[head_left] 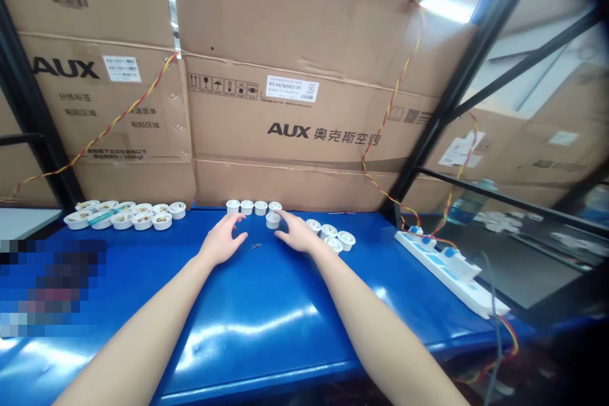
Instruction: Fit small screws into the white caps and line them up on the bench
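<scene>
My left hand [222, 240] hovers over the blue table, fingers apart and holding nothing. Just beyond it, a row of several small white round tubs [246, 207] stands along the cardboard. My right hand [297, 233] is beside a single white tub [273, 221] in front of that row, thumb and fingers spread. Its fingertips are close to this tub; whether they touch it, I cannot tell. A few tiny thin pieces [256, 245] lie on the table between my hands. More white tubs [346, 240] stand right of my right hand, partly hidden by it.
Far left, several white tubs [122, 220] hold small items, with a teal pen-like tool [107, 218] lying across them. A white power strip [451, 276] with plugs lies on the right. Cardboard panels [295, 171] wall the back of the blue table [247, 304]. Twisted red-yellow wires [387, 108] hang there.
</scene>
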Demonstrator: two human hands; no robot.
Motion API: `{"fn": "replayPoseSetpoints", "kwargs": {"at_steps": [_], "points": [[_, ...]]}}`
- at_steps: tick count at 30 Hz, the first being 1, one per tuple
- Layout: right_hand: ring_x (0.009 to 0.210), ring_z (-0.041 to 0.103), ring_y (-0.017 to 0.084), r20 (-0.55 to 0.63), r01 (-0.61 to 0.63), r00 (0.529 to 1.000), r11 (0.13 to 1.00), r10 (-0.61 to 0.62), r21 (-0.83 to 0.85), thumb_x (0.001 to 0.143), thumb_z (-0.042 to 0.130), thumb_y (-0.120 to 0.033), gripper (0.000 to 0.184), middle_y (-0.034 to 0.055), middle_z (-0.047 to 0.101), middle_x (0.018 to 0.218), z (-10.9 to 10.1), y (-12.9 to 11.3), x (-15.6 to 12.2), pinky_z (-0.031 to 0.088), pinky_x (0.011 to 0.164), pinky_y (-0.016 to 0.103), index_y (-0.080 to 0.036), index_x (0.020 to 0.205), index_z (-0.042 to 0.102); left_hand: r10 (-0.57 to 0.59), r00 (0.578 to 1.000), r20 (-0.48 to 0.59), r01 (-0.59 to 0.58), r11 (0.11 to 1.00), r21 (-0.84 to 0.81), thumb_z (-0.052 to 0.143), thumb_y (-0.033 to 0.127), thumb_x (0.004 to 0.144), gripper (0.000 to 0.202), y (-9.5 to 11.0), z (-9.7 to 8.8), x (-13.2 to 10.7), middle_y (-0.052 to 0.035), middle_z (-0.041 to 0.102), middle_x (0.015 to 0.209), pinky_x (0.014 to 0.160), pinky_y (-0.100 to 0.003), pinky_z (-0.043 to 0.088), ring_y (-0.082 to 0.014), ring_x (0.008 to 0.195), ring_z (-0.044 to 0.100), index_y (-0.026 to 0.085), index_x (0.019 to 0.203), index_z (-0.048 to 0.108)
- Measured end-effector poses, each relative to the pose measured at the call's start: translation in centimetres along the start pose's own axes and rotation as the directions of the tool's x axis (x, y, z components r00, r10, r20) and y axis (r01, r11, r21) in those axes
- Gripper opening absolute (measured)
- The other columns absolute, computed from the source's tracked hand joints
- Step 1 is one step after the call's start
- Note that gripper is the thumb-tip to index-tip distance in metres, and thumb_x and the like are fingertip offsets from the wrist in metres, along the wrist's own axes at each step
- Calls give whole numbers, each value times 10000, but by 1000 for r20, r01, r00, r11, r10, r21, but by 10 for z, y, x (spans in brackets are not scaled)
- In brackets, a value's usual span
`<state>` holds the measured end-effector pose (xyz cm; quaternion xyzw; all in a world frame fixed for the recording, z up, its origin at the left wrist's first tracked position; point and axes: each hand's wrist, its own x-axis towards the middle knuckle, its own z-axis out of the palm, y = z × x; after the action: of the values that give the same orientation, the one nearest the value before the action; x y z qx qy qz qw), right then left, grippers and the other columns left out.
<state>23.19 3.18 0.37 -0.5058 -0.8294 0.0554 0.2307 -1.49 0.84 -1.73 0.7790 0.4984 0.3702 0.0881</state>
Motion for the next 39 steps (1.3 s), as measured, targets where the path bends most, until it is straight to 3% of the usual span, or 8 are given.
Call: {"fn": "replayPoseSetpoints", "kwargs": {"at_steps": [3, 5, 8, 13, 18, 28, 36, 39], "points": [[1276, 436, 225, -98, 96, 992, 976, -78, 193, 813, 609, -308, 750, 124, 380, 1454, 9, -7, -2, 366, 1033, 375, -212, 1462, 245, 31, 999, 26, -31, 1000, 0, 546, 305, 817, 441, -5, 3, 0, -69, 533, 1286, 958, -396, 450, -259, 1137, 540, 258, 1253, 498], [1187, 512, 214, -122, 103, 989, 972, -79, 210, 828, 589, -276, 627, 127, 464, 1385, 13, -11, -2, 403, 990, 367, -196, 1406, 361, 38, 998, 49, -38, 999, 15, 535, 285, 824, 452, -9, 4, 1, -74, 494, 1340, 1032, -433, 391, -276, 1235, 467, 263, 1274, 499], [971, 613, 181, -17, 149, 989, 976, -149, 157, 836, 576, -238, 310, 74, 649, 1123, 15, -17, -2, 457, 874, 316, -203, 1141, 620, 3, 997, 74, -7, 998, 55, 529, 267, 826, 342, -13, 7, 1, -74, 471, 1365, 1060, -481, 351, -293, 1270, 430, 267, 1164, 587], [826, 638, 164, 101, 199, 973, 976, -208, 93, 794, 647, -322, 169, 22, 700, 926, 15, -26, -3, 454, 737, 257, -225, 919, 709, -8, 999, 34, 8, 1000, 22, 539, 215, 800, 353, -14, 8, 1, -75, 516, 1304, 1012, -429, 417, -266, 1193, 513, 255, 1150, 571], [803, 648, 169, 104, 162, 981, 986, -165, 39, 761, 678, -409, 200, 17, 709, 895, 16, -32, -3, 437, 708, 254, -239, 851, 732, -142, 989, -50, 143, 989, 24, 656, 226, 717, 476, -11, 4, 1, -82, 644, 1105, 889, -410, 488, -285, 1029, 617, 238, 1178, 538], [751, 657, 166, 111, 92, 989, 994, -97, 54, 752, 677, -319, 96, -3, 726, 824, 19, -36, -1, 435, 669, 247, -254, 784, 740, 7, 996, -87, -7, 1000, 0, 581, 135, 711, 433, 0, -2, 4, -30, 643, 1177, 942, -372, 471, -248, 1065, 610, 261, 1126, 581], [669, 645, 143, 207, -116, 977, 954, 59, 278, 691, 708, -288, 78, -19, 707, 702, 16, -20, -1, 435, 601, 223, -214, 712, 720, -77, 997, 2, 77, 997, 15, 664, 217, 702, 444, -9, 1, 2, -43, 666, 1128, 886, -395, 486, -281, 1029, 624, 269, 1133, 575], [693, 642, 150, 121, -123, 989, 907, 80, 403, 706, 699, -338, 147, -4, 709, 721, 14, -20, -1, 449, 641, 233, -194, 724, 722, -93, 996, 1, 93, 996, -17, 681, 229, 697, 528, -5, -2, 2, -36, 678, 1106, 870, -388, 488, -281, 1022, 630, 284, 1201, 532]]}}
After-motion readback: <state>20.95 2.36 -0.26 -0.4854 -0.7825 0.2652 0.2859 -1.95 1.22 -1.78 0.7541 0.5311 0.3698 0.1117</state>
